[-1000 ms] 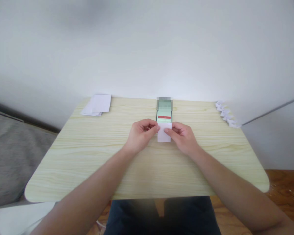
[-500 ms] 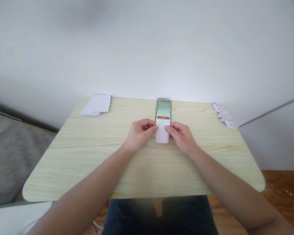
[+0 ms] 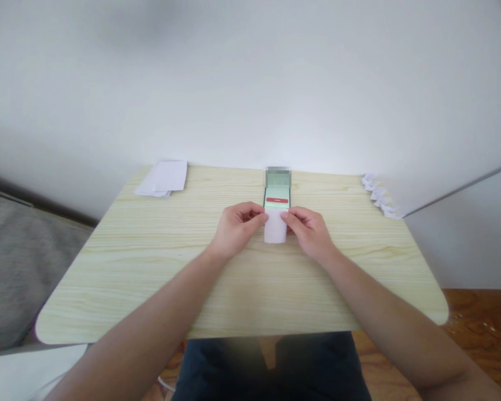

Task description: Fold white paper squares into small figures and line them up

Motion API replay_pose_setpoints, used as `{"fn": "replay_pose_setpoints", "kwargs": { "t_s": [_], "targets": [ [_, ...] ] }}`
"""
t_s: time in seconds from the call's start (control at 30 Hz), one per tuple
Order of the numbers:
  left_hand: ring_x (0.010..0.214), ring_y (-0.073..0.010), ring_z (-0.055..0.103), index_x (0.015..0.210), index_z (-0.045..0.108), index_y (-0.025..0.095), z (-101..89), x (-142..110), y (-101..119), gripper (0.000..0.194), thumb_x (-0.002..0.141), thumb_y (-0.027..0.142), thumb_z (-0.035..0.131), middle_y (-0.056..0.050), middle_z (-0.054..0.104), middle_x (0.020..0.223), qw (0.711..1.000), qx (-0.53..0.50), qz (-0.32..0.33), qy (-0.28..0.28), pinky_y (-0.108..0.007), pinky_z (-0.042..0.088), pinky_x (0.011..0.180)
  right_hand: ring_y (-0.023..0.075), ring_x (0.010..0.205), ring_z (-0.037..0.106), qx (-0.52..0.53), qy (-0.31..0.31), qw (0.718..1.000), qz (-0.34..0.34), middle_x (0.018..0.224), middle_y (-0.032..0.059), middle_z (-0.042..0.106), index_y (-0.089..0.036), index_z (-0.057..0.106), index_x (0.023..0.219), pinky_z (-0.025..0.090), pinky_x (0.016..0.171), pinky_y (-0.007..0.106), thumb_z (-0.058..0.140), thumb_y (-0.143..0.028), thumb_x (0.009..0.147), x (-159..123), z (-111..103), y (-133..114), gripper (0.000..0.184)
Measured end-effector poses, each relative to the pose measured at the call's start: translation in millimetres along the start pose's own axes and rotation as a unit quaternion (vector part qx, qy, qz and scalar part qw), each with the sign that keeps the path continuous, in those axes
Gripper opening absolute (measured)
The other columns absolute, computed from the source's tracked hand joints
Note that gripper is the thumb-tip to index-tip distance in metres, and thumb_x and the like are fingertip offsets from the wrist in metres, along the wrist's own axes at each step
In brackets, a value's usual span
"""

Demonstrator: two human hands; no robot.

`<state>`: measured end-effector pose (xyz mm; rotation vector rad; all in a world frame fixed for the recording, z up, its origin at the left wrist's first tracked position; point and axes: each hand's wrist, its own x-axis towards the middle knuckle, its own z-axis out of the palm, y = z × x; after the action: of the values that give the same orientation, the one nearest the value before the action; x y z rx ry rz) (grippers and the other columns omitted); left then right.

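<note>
A small white piece of paper [image 3: 275, 228] is held between my two hands over the middle of the table. My left hand [image 3: 240, 227] pinches its left edge between thumb and fingers. On the opposite edge, my right hand [image 3: 309, 228] pinches it the same way, with the thumb on top. The sheet looks slightly curved towards its lower end. Just beyond it lies a phone [image 3: 277, 195] with a lit green screen and a red bar. The paper hides the phone's near end.
The pale wood-grain table [image 3: 175, 234] meets a white wall [image 3: 250, 83] at its back edge. Flat white sheets [image 3: 170, 176] lie in a pile at the back left. Several folded white paper pieces [image 3: 379, 195] stand in a row at the back right.
Almost nothing differs: the whole view has shifted very slightly to the left. Both hands keep their pinch on the paper.
</note>
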<state>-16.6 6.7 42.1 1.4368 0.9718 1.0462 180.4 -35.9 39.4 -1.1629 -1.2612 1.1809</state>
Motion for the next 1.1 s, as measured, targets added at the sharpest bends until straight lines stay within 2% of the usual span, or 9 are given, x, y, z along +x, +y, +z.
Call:
{"fn": "replay_pose_setpoints", "kwargs": {
  "t_s": [0.33, 0.53, 0.7, 0.9, 1.1],
  "targets": [
    [0.077, -0.0169, 0.065, 0.086, 0.075, 0.017, -0.6, 0.3, -1.8, 0.02, 0.079, 0.035, 0.079, -0.004, 0.073, 0.085, 1.0, -0.014, -0.011, -0.006, -0.03, 0.05, 0.073, 0.0172, 0.071, 0.059, -0.055, 0.013, 0.998, -0.008, 0.076, 0.0012, 0.065, -0.021, 0.072, 0.083, 0.052, 0.066, 0.028, 0.067, -0.049, 0.091, 0.3, -0.6, -2.2, 0.03],
    [0.074, -0.017, 0.064, 0.087, 0.076, 0.016, -0.7, -0.3, 1.8, 0.021, 0.082, 0.036, 0.076, -0.006, 0.073, 0.083, 0.999, 0.008, -0.007, -0.044, -0.029, 0.05, 0.071, 0.0168, 0.07, 0.058, -0.102, 0.017, 0.994, -0.025, 0.073, 0.0008, 0.066, -0.021, 0.072, 0.081, 0.047, 0.063, 0.027, 0.066, -0.047, 0.092, -0.9, 0.2, -5.9, 0.028],
    [0.072, -0.0163, 0.063, 0.086, 0.074, 0.016, 0.5, -0.7, 0.8, 0.021, 0.081, 0.036, 0.078, -0.005, 0.071, 0.08, 0.999, -0.035, -0.008, -0.026, -0.029, 0.05, 0.069, 0.0172, 0.075, 0.06, -0.064, -0.019, 0.998, -0.011, 0.082, 0.0021, 0.071, -0.02, 0.075, 0.09, 0.047, 0.067, 0.028, 0.067, -0.048, 0.092, -1.5, 0.5, -5.4, 0.029],
    [0.07, -0.0141, 0.059, 0.085, 0.072, 0.016, -0.6, 0.4, -1.3, 0.022, 0.081, 0.037, 0.079, -0.002, 0.067, 0.076, 0.999, -0.053, -0.005, -0.003, -0.027, 0.049, 0.066, 0.0149, 0.066, 0.055, -0.101, -0.03, 0.994, -0.019, 0.069, 0.0001, 0.064, -0.02, 0.068, 0.074, 0.043, 0.062, 0.027, 0.065, -0.049, 0.093, -1.9, -1.3, -5.4, 0.035],
    [0.07, -0.0147, 0.059, 0.084, 0.072, 0.016, -1.6, 0.7, -1.0, 0.023, 0.08, 0.038, 0.08, -0.002, 0.066, 0.076, 0.999, -0.052, -0.007, -0.001, -0.027, 0.048, 0.066, 0.015, 0.064, 0.056, -0.109, -0.031, 0.993, -0.008, 0.069, 0.0002, 0.066, -0.02, 0.068, 0.074, 0.043, 0.06, 0.027, 0.064, -0.052, 0.093, -2.1, -1.0, -5.9, 0.037]
  ]
}}
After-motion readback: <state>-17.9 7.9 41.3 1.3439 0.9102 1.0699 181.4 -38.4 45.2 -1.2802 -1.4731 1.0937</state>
